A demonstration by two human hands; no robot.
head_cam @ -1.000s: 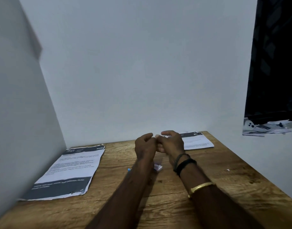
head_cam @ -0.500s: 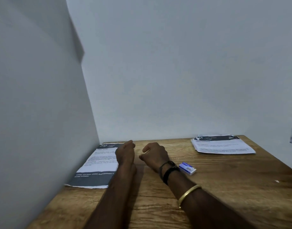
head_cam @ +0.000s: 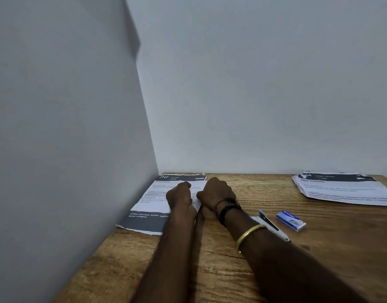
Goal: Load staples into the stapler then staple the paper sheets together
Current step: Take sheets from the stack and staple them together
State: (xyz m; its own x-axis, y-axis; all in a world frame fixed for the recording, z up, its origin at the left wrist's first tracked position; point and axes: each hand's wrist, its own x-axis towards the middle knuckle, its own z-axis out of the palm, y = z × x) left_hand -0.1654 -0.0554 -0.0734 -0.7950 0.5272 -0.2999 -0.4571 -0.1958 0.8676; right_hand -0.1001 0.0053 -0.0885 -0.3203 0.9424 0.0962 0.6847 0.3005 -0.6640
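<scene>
A stack of printed paper sheets (head_cam: 157,206) with dark bands lies at the table's left, against the wall. Both hands are over it. My left hand (head_cam: 179,196) rests on the middle of the top sheet, fingers curled away from the camera. My right hand (head_cam: 216,193) sits at the sheets' right edge, knuckles up, fingertips hidden. Whether either hand grips the paper is unclear. The stapler (head_cam: 273,227) lies open on the table, partly hidden behind my right forearm. A small blue and white staple box (head_cam: 291,220) lies just right of it.
A second stack of printed sheets (head_cam: 343,190) lies at the back right of the wooden table (head_cam: 319,254). White walls close the table's left and back sides.
Both hands have moved left from the table's middle onto the left paper stack. The view has turned left, and the stapler now shows behind my right forearm.
</scene>
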